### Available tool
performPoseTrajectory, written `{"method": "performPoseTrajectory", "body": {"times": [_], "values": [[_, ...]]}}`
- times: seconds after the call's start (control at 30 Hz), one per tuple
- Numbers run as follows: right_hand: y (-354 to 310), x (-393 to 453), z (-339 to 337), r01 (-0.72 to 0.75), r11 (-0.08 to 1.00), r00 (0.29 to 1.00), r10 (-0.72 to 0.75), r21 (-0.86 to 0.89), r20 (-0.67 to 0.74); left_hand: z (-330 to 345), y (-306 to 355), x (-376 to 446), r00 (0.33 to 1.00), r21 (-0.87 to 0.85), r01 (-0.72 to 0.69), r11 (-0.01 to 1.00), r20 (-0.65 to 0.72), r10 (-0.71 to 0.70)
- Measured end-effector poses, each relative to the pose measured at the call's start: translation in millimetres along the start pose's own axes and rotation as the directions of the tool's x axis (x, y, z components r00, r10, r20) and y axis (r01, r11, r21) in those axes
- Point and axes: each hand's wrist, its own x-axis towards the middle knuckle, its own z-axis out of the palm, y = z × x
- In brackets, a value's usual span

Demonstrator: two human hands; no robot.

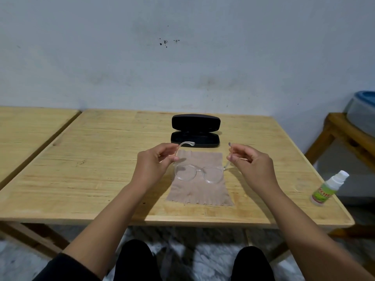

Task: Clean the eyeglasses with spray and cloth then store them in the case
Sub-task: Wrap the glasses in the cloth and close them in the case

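Observation:
Clear-framed eyeglasses (pixel 197 173) hang just above a beige cloth (pixel 199 191) spread on the wooden table (pixel 91 169). My left hand (pixel 153 166) pinches the left temple arm, whose tip points toward the case. My right hand (pixel 250 164) pinches the right temple arm. The lenses face me. A black glasses case (pixel 195 131) lies open behind the cloth, lid raised toward the wall. A small white and green spray bottle (pixel 328 188) stands near the table's right edge, apart from both hands.
A second wooden table (pixel 30 126) adjoins on the left with a narrow gap. A wooden stand (pixel 345 134) with a grey and blue tub (pixel 363 112) is at the right. My knees are under the table's front edge.

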Motion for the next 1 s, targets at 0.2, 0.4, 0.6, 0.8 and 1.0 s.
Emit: {"method": "performPoseTrajectory", "body": {"times": [0.2, 0.4, 0.6, 0.8, 1.0], "values": [[0.2, -33.9, -18.2, -0.073, 0.996, 0.99, 0.079, -0.049, 0.12, -26.8, -2.0, -35.8, 0.991, 0.091, 0.073, 0.993, 0.104, -0.082], [14.0, -41.5, -23.9, 0.167, 0.88, 0.87, 0.081, -0.444, 0.486, -24.8, -12.8, -58.4, 0.918, 0.273, -0.195, 0.942, 0.388, 0.077], [15.4, -37.4, -15.9, 0.268, 0.839, 0.865, 0.007, -0.473, 0.501, -12.5, -20.7, -53.8, 0.933, 0.295, -0.275, 0.915, 0.311, 0.18], [12.6, -31.0, -9.9, -0.028, 0.966, 0.94, 0.112, -0.255, 0.321, -6.4, -13.2, -44.0, 0.982, 0.31, -0.181, 0.933, 0.101, 0.157], [8.0, -21.5, 9.1, -0.386, 0.885, 0.921, 0.383, 0.259, 0.066, 16.3, 3.5, -30.0, 0.987, 0.292, 0.062, 0.955, -0.162, -0.014]]}}
